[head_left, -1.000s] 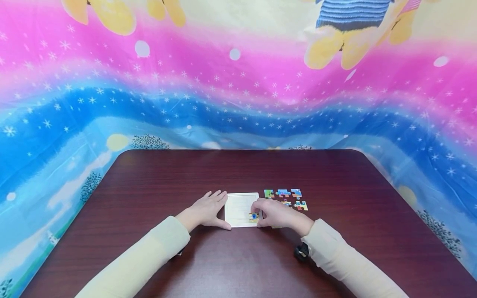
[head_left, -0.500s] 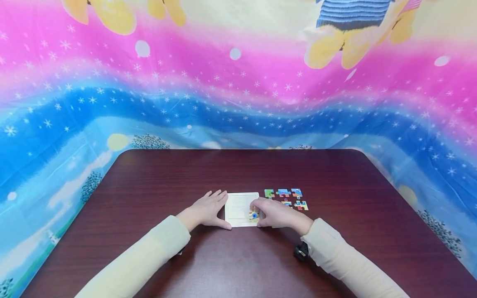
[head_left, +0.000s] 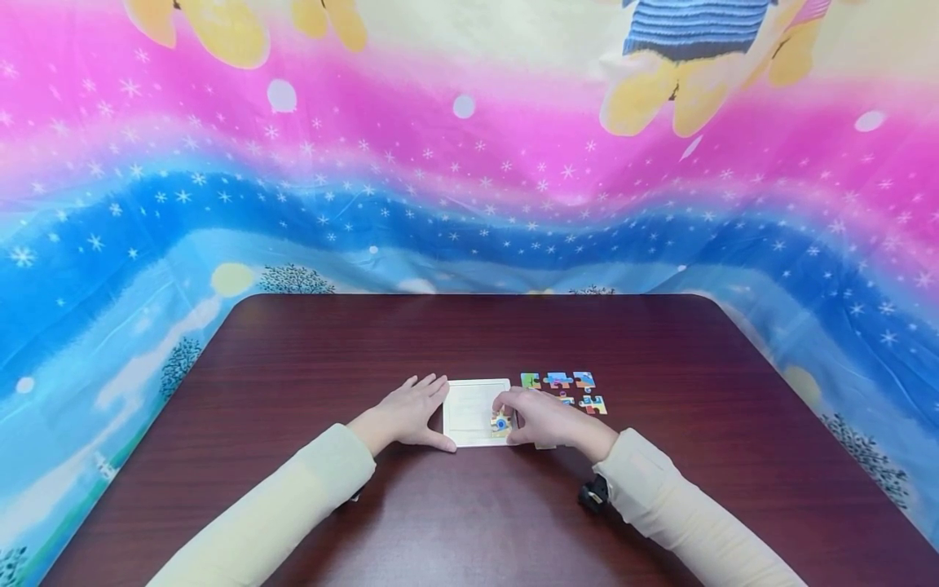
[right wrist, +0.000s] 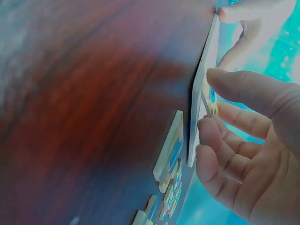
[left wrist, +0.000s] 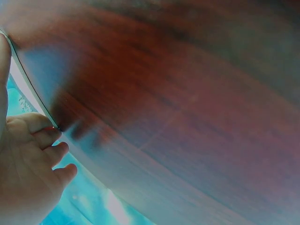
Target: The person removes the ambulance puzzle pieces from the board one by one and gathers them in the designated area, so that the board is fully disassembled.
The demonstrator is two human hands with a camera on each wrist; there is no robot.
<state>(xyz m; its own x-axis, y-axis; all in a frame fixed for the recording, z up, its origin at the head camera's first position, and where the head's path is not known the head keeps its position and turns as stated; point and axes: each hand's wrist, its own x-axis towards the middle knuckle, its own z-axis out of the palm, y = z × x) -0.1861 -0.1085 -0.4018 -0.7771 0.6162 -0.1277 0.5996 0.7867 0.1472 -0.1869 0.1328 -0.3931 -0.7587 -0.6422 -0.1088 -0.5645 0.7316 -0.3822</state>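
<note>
A small pale puzzle tray (head_left: 468, 405) lies flat on the dark wood table. My left hand (head_left: 407, 414) rests along its left side, fingers spread and thumb at the near-left corner. Over the near-right corner, my right hand (head_left: 546, 417) pinches a puzzle piece (head_left: 501, 425) with a blue round mark on yellow. In the right wrist view this piece (right wrist: 213, 108) stands slightly tilted at the tray, between thumb and fingers. The left wrist view shows the left fingers (left wrist: 46, 136) at the tray's edge.
Several loose picture puzzle pieces (head_left: 557, 380) lie right of the tray, some partly hidden by the right hand. The table (head_left: 469, 522) extends on all sides, with a colourful patterned cloth (head_left: 469, 163) hanging behind it.
The puzzle piece under my right fingers has shifted and turned slightly at the tray's near-right corner. The left hand and the tray stay in place.
</note>
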